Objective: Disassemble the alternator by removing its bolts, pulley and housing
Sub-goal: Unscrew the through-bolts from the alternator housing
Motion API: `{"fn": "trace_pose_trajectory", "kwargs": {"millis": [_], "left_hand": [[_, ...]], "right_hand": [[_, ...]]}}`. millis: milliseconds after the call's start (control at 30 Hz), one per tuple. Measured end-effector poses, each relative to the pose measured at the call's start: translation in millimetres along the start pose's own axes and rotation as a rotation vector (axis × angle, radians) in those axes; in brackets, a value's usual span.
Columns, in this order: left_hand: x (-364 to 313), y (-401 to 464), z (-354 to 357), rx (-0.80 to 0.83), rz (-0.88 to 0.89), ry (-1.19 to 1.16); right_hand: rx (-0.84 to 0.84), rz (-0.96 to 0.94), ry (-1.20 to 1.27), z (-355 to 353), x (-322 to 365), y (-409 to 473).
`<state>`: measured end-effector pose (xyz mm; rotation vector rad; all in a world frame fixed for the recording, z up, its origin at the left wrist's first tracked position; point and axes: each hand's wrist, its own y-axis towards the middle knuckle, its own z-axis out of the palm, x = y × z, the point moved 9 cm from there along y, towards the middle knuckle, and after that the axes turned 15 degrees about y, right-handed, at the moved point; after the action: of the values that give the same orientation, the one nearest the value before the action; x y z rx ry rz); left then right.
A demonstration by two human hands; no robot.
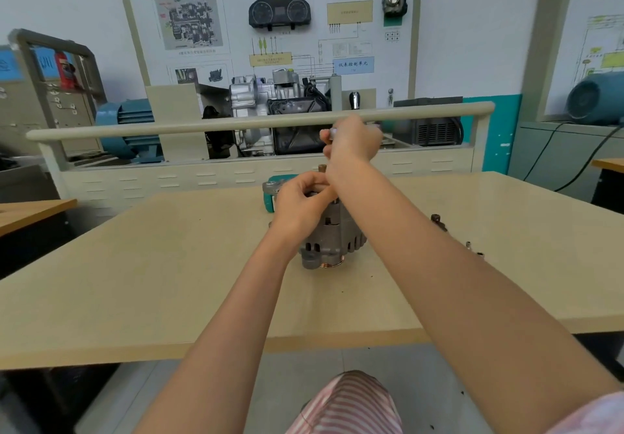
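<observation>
The grey alternator [332,241] stands on the beige table [169,265], with copper windings showing at its lower edge. My left hand [300,204] curls its fingers round the alternator's top. My right hand [351,140] is raised above it, fingers curled round a small light-coloured tool or part that is mostly hidden. A brownish shaft end [321,167] pokes up between the two hands.
A teal-and-grey tool [271,194] lies just behind the alternator. Small dark and silver parts [439,221] lie on the table to the right. A rail [236,123] and a training board stand beyond the table's far edge.
</observation>
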<state>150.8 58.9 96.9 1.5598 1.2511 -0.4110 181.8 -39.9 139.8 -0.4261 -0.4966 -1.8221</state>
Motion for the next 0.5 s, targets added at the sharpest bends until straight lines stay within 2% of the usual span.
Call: {"fn": "trace_pose_trajectory", "kwargs": {"millis": [33,100,233,300,367,433,500], "left_hand": [[1,0,-1,-0.008,-0.01,0.017],[2,0,-2,-0.015,-0.021,0.015],[0,-2,-1,0.019,-0.002,-0.029],[0,-2,1,0.048,0.005,-0.044],[1,-2,1,0.046,-0.004,-0.051],[1,-1,0,0.025,-0.011,-0.037],[1,0,0,0.002,-0.017,-0.005]], "right_hand": [[-0.031,-0.122,0.01,-2,6,-3],[-0.008,-0.142,-0.019,4,4,-4],[0.136,0.224,-0.222,18,-16,-3],[0.244,0.384,-0.214,23,-23,-3],[0.281,0.466,-0.184,24,-27,-5],[0.191,0.367,-0.138,17,-23,-2],[0.059,0.066,-0.061,6,-5,0]]}}
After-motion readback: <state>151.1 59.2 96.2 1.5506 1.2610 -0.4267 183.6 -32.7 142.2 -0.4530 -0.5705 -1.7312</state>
